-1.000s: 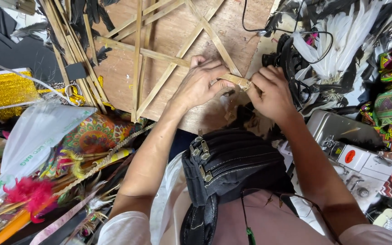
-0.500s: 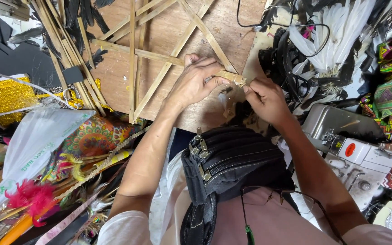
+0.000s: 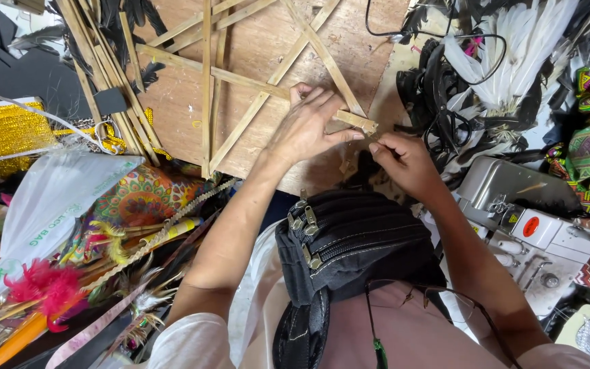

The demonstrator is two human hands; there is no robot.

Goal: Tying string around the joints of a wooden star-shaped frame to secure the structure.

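The bamboo strip frame (image 3: pixel 240 82) lay flat on a wooden board (image 3: pixel 254 41), its strips crossing in a star-like lattice. The left hand (image 3: pixel 308 126) rested palm down on the frame's near right corner, fingers spread and pressing the strips, the thumb reaching toward the blunt strip end (image 3: pixel 356 121). The right hand (image 3: pixel 404 160) sat just beside that end, fingers pinched together; whether they held anything could not be told. A black zipped pouch (image 3: pixel 349 239) hung at the person's chest. White feathers (image 3: pixel 507 61) and black cables (image 3: pixel 438 89) lay to the right, gold trim (image 3: pixel 1 133) to the left.
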